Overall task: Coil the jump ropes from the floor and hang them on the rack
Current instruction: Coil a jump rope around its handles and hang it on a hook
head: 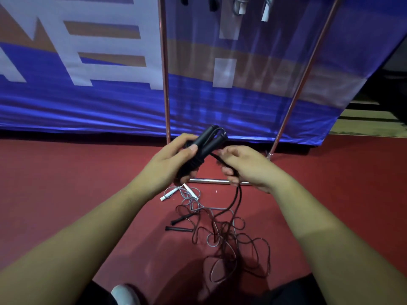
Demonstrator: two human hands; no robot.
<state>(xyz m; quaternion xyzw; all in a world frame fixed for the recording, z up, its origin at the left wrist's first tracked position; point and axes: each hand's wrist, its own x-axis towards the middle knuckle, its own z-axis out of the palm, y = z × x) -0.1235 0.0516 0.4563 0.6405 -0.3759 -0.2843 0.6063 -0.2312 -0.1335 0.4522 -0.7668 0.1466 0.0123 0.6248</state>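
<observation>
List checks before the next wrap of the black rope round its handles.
1. Left hand grips both black handles: ok.
2. Right hand holds the cord: ok.
3. Cord taut between handles and right hand: ok.
4. Slack cord free of the grey rope on the floor: not ok, they cross in one pile.
5. Free spot on the rack: cannot tell, its top is cut off.
</observation>
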